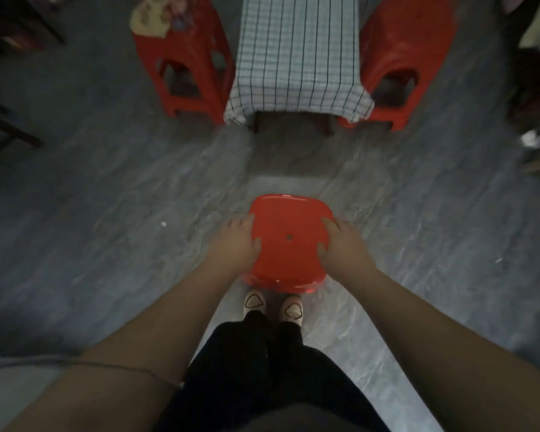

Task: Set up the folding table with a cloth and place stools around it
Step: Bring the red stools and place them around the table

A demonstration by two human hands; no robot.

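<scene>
A red stool (289, 226) is seen from straight above, its square seat with one small hole in the middle. It sits just in front of the person's two light shoes (254, 302) and well short of the table; whether its legs touch the floor (106, 198) cannot be told from this angle. Both hands grip it. The left hand (236, 241) clasps the seat's left edge, thumb lying on top and fingers curled over the side. The right hand (343, 244) clasps the right edge the same way.

Farther ahead stands the one folding table (290, 121), draped with a single white cloth (300, 51) checked in dark lines, which hangs down over the near end so that only a dark strip of the table shows under its hem. Two more red stools flank it, making three in all: the left stool (184, 57) stands just beside the cloth with a patterned piece of fabric (156, 14) lying on its seat, and the right stool (409, 48) has its near corner partly covered by the cloth's hanging edge.
</scene>
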